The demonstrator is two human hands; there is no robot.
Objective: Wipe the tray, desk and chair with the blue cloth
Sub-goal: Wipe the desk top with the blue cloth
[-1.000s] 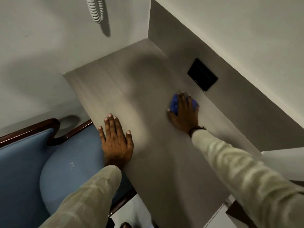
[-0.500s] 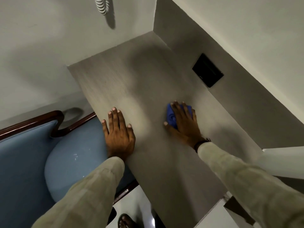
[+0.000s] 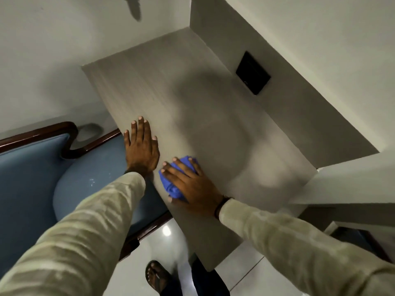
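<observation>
The grey desk (image 3: 205,107) fills the middle of the head view, set into a wall corner. My right hand (image 3: 190,182) presses the crumpled blue cloth (image 3: 171,184) flat on the desk near its left front edge. My left hand (image 3: 141,148) lies flat, fingers apart, on the desk's left edge just beside the cloth. The chair (image 3: 34,178), blue upholstery in a dark wood frame, stands to the left, its seat partly under the desk edge. No tray is in view.
A black wall plate (image 3: 253,73) sits on the grey panel behind the desk at the right. White walls close in the back and left. Below the desk's front is glossy white floor with my sandalled foot (image 3: 157,276). A white ledge (image 3: 352,180) juts out at right.
My right hand has dragged the blue cloth from the desk's right side, near the back panel, toward me and leftward next to my left hand. The left hand stayed planted on the edge.
</observation>
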